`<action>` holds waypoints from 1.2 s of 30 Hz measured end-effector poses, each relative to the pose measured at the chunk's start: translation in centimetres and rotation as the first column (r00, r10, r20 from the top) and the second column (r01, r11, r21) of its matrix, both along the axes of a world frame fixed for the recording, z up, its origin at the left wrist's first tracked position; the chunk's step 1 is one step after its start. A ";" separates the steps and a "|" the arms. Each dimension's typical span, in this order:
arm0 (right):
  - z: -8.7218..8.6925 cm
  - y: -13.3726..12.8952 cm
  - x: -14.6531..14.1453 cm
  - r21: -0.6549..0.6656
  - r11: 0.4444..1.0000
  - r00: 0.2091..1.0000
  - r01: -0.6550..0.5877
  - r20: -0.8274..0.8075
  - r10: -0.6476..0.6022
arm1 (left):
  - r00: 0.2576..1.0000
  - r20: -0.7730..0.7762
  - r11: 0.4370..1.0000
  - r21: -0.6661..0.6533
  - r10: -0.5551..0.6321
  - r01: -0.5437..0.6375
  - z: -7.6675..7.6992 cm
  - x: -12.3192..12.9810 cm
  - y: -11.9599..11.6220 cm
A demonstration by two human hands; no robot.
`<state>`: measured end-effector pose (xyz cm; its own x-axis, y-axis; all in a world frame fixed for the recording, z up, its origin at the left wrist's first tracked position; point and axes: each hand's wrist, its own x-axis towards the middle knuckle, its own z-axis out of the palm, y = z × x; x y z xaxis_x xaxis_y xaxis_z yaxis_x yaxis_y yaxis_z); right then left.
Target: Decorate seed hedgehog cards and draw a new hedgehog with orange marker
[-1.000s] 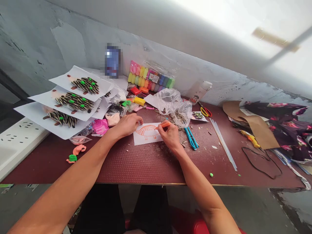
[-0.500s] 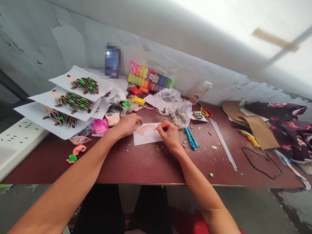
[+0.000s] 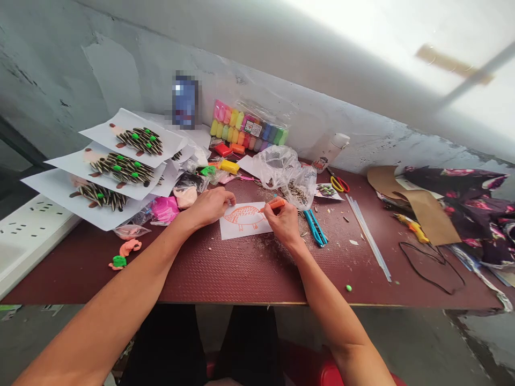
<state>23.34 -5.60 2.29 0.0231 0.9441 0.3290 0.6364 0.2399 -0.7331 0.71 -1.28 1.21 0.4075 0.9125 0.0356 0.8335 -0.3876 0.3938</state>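
A white sheet of paper (image 3: 231,231) lies on the table, bearing an orange line drawing of a rounded animal (image 3: 244,217) with short marks over its back and small legs. My right hand (image 3: 285,222) is closed around an orange marker (image 3: 277,204), its tip at the drawing's right end. The hand covers the sheet's right edge. At the sheet's upper left corner rests my left hand (image 3: 212,206), fingers loosely extended and holding nothing. Just right of my right hand is a blue utility knife (image 3: 316,229).
Papers with seed-covered hedgehogs (image 3: 137,145) are stacked at left, beside a white power strip (image 3: 32,230). Behind are colourful clay packs (image 3: 249,128) and a plastic bag of seeds (image 3: 301,187). Scissors (image 3: 340,183), clear sticks (image 3: 368,238) and a yellow glue gun (image 3: 414,229) lie at right.
My right hand has shifted slightly right with the marker, from the drawing's upper back to its right end. My left hand stays in place.
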 end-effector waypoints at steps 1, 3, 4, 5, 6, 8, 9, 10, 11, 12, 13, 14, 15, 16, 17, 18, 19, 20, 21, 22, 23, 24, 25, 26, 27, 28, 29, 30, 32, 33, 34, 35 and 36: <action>0.0 0.0 0.0 0.001 1.000 1.000 0.002 0.011 -0.002 | 1.000 0.002 1.000 0.007 -0.003 0.003 -0.1 0.0 0.0; 0.0 0.0 0.0 -0.002 1.000 1.000 -0.003 0.025 0.003 | 1.000 0.005 1.000 0.018 -0.012 0.012 -0.2 -0.1 0.1; -0.1 0.0 0.0 -0.003 1.000 1.000 -0.006 0.028 0.006 | 1.000 0.006 1.000 0.022 -0.016 0.016 -0.2 -0.1 0.1; -0.1 0.0 -0.1 -0.005 1.000 1.000 -0.009 0.030 0.009 | 1.000 0.007 1.000 0.024 -0.017 0.017 -0.2 -0.2 0.1; -0.2 0.0 -0.1 -0.006 1.000 0.999 -0.011 0.033 0.011 | 1.000 0.008 1.000 0.024 -0.017 0.017 -0.2 -0.2 0.1; -0.3 0.0 -0.1 -0.010 1.000 0.999 -0.014 0.038 0.014 | 1.000 0.008 1.000 0.019 -0.011 0.011 -0.1 -0.1 0.0; -0.3 0.0 -0.1 -0.011 1.000 0.999 -0.015 0.040 0.016 | 1.000 0.009 1.000 0.015 -0.007 0.007 -0.1 -0.1 0.0; -0.3 0.0 -0.1 -0.013 1.000 0.999 -0.017 0.042 0.018 | 1.000 0.009 1.000 0.011 -0.004 0.004 0.0 0.0 0.0; -0.4 0.0 -0.1 -0.012 1.000 0.999 -0.019 0.043 0.020 | 1.000 0.008 1.000 0.007 -0.001 0.001 0.1 0.0 -0.1; -0.4 0.1 -0.1 -0.011 1.000 0.999 -0.020 0.044 0.020 | 1.000 0.007 1.000 0.003 0.001 -0.001 0.1 0.1 -0.1; -0.4 0.1 0.0 -0.011 1.000 0.999 -0.018 0.048 0.018 | 1.000 0.004 1.000 -0.001 0.002 -0.002 0.2 0.1 -0.1; -0.4 0.1 0.0 -0.012 1.000 0.998 -0.015 0.053 0.016 | 1.000 0.001 1.000 -0.004 0.002 -0.002 0.2 0.1 -0.1; -0.3 0.1 0.0 -0.016 1.000 0.998 -0.011 0.058 0.012 | 1.000 -0.002 1.000 -0.006 0.002 -0.002 0.2 0.1 -0.1; -0.3 0.1 0.0 -0.019 1.000 0.998 -0.008 0.064 0.009 | 1.000 -0.005 1.000 -0.006 0.000 0.000 0.2 0.1 -0.1; -0.3 0.1 0.0 -0.022 1.000 0.998 -0.007 0.067 0.008 | 1.000 -0.006 1.000 -0.005 -0.001 0.001 0.2 0.0 -0.1; -0.3 0.1 0.0 -0.023 1.000 0.998 -0.009 0.066 0.010 | 1.000 -0.005 1.000 -0.002 -0.002 0.002 0.2 0.0 -0.1; -0.3 0.1 0.0 -0.023 1.000 0.998 -0.012 0.062 0.013 | 1.000 -0.003 1.000 0.000 -0.002 0.002 0.2 0.0 -0.1; -0.3 0.1 0.0 -0.024 1.000 0.998 -0.016 0.057 0.017 | 1.000 -0.001 1.000 0.002 -0.002 0.002 0.2 0.0 -0.1; -0.3 0.1 0.0 -0.024 1.000 0.998 -0.019 0.051 0.020 | 1.000 0.001 1.000 0.004 -0.002 0.002 0.1 0.0 -0.1; -0.4 0.0 0.0 -0.026 0.999 0.999 -0.021 0.045 0.022 | 1.000 0.004 1.000 0.004 -0.001 0.001 0.1 0.0 -0.1; -0.4 0.0 -0.1 -0.028 0.999 0.999 -0.021 0.038 0.022 | 1.000 0.006 1.000 0.004 0.000 0.000 0.1 0.0 -0.1; -0.4 0.0 -0.1 -0.030 0.999 0.999 -0.021 0.032 0.022 | 1.000 0.007 1.000 0.003 0.002 -0.002 0.1 0.0 -0.1; -0.4 0.1 -0.1 -0.028 0.999 0.999 -0.020 0.029 0.021 | 1.000 0.008 1.000 0.001 0.004 -0.004 0.1 0.0 -0.1; -0.4 0.1 -0.1 -0.027 0.999 0.999 -0.018 0.027 0.018 | 1.000 0.009 1.000 0.000 0.004 -0.004 0.1 0.0 -0.1; -0.4 0.1 -0.1 -0.028 1.000 1.000 -0.013 0.028 0.014 | 1.000 0.009 1.000 0.001 0.002 -0.002 0.0 0.0 -0.1; -0.4 0.1 -0.1 -0.029 1.000 0.999 -0.008 0.032 0.009 | 1.000 0.010 1.000 0.002 0.000 0.000 0.0 0.0 -0.1; -0.3 0.1 -0.1 -0.032 0.999 0.999 -0.002 0.036 0.003 | 1.000 0.009 1.000 0.004 -0.001 0.001 0.0 0.0 0.0; -0.3 0.1 -0.1 -0.037 0.999 0.999 0.001 0.040 0.000 | 1.000 0.009 1.000 0.005 -0.002 0.002 0.0 0.0 0.0; -0.3 0.0 -0.1 -0.040 0.999 0.999 0.000 0.037 0.001 | 1.000 0.006 1.000 0.003 0.002 -0.002 0.0 0.0 0.0; -0.3 0.0 -0.2 -0.038 0.999 1.000 -0.003 0.030 0.004 | 1.000 0.005 1.000 0.002 0.005 -0.005 0.0 0.0 0.0; -0.3 -0.1 -0.2 -0.036 0.999 1.000 -0.008 0.021 0.008 | 1.000 0.004 1.000 0.001 0.006 -0.006 0.0 0.1 0.0; -0.3 -0.1 -0.2 -0.036 0.999 1.000 -0.012 0.011 0.012 | 1.000 0.004 1.000 0.001 0.007 -0.007 0.0 0.1 -0.1; -0.3 -0.1 -0.2 -0.038 0.999 1.000 -0.017 0.000 0.017 | 1.000 0.005 1.000 0.001 0.007 -0.007 0.0 0.1 -0.1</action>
